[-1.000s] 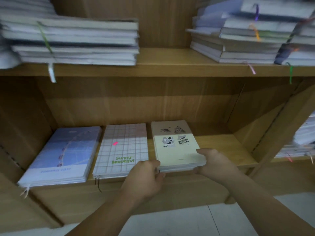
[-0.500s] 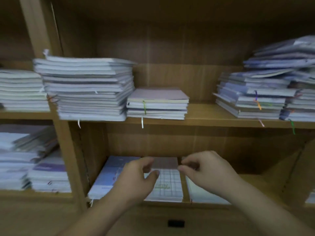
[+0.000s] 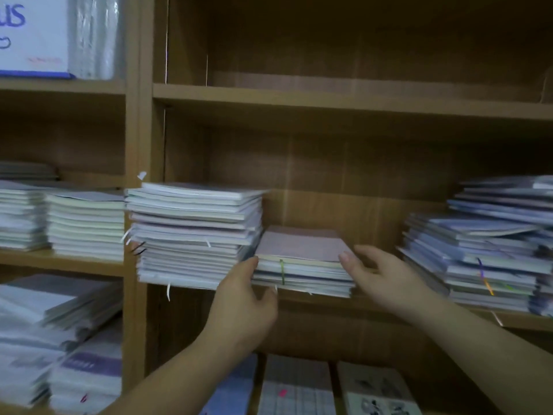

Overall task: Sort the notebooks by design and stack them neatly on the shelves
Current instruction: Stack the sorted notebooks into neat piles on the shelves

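Tall stack (image 3: 194, 235) on middle shelf (image 3: 532, 323), 9 o'clock. Left hand (image 3: 242, 298) grips left edge of pink-topped stack (image 3: 302, 265), centre. Right hand (image 3: 380, 277) clamps its right corner. Untidy stack (image 3: 490, 250), 3 o'clock.

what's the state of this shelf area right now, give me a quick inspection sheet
surface: wooden shelf unit, boards level
job's things: small stack with a pinkish top cover on the middle shelf; tall stack close at its left; messy stack apart at its right; grid notebook flat on the shelf below
clutter: white box top left
grippers: left hand and right hand grip the small stack's two ends
cables: nothing seen
surroundings: left bay stacks
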